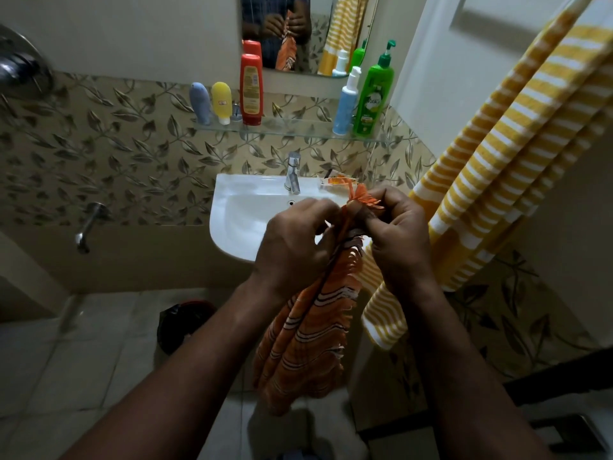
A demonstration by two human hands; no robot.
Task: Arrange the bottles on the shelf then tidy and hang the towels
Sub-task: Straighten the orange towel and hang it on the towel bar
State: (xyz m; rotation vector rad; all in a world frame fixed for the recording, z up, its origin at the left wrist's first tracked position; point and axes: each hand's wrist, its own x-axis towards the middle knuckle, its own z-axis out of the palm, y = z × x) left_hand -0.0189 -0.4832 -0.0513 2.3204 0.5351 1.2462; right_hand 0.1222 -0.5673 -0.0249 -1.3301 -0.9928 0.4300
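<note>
Fingers of the left hand [293, 240] and right hand [396, 234] are pinched tight on the bunched top edge of the orange striped towel [308, 330], which hangs before the sink [232, 207]. Five bottles stand on the glass shelf [292, 129]; the yellow striped towel [504, 167] hangs at right.

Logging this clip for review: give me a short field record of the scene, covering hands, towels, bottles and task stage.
place: bathroom, sink below glass shelf
left hand: gripping top of orange towel
right hand: pinching same towel's fringed top
orange towel: bunched, hanging down from both hands
yellow towel: striped, hanging at right
shelf left: blue tube, yellow tube, red bottle
shelf right: white bottle, green bottle
bottles: all upright
stage: bottles on shelf; orange towel not yet hung
</note>
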